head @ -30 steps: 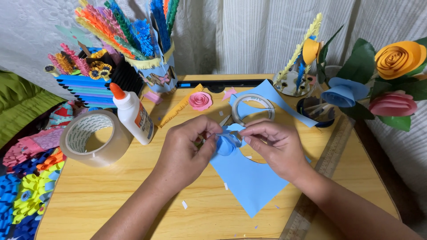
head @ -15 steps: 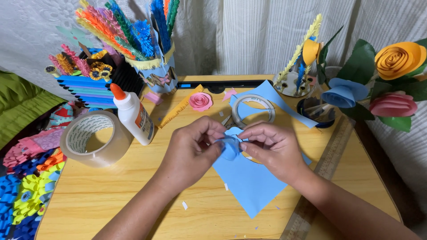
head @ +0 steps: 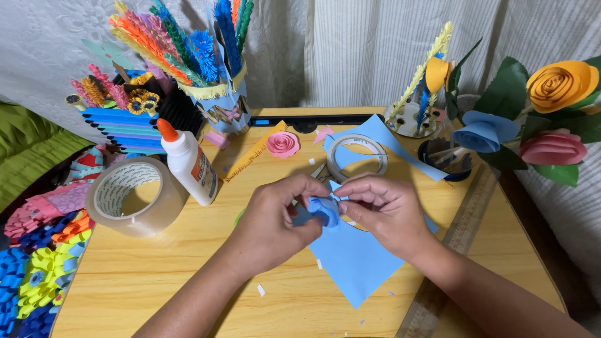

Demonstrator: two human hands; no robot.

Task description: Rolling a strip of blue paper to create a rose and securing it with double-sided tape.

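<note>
Both your hands pinch a small blue paper roll at mid-frame.

Your left hand (head: 275, 216) and right hand (head: 382, 209) close their fingertips on the blue paper roll (head: 324, 209), held just above a blue paper sheet (head: 357, 263) on the table (head: 188, 269). A glue bottle (head: 188, 163) and a big clear tape roll (head: 134, 195) stand at left; a smaller tape ring (head: 357, 156) and a pink paper rose (head: 283, 144) lie beyond your fingers. A ruler (head: 451, 250) runs along the right edge.

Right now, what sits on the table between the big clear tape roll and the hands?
In the head view, a white glue bottle with an orange cap stands between the tape roll and the hands.
</note>
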